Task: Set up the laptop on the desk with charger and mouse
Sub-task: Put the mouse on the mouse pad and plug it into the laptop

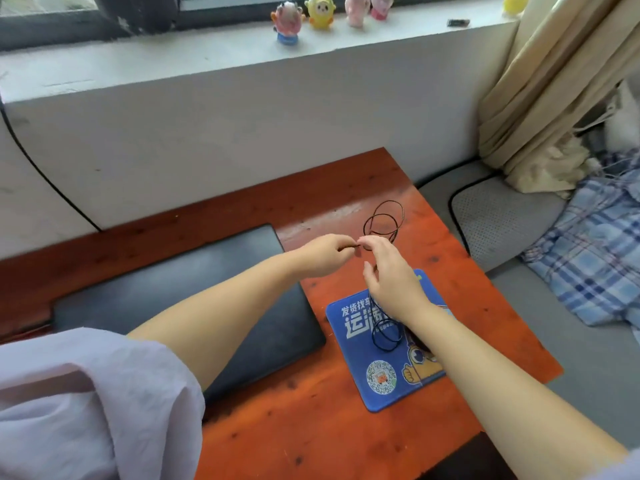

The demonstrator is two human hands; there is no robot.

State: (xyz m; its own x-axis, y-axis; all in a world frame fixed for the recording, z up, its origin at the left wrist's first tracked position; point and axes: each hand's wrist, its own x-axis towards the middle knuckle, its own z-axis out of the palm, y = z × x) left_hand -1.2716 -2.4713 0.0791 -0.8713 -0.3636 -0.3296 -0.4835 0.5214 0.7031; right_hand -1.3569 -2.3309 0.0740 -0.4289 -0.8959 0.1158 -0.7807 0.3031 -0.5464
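Thin black coiled cable (383, 216) held up above the right half of the reddish-brown wooden desk (311, 427), pinched between both hands. Left hand (323, 255) closed, thumb and forefinger nipping the cable's near end; right hand (389, 271) pinching the same spot with its fingertips, remaining fingers loosely spread. Loops rising beyond the hands toward the far right corner, more loops hanging below the right wrist onto the blue rectangular printed mouse pad (349, 396). Pad lying near the desk's right edge, just beside the closed black flat laptop (166, 292), which fills the left half. Bare wood open along the far edge and at the near edge in front of the pad. Grey cushioned seat (502, 216) beyond the right edge, blue checked cloth (588, 258) on it. Small plush toys (320, 12) lined up on the windowsill above.
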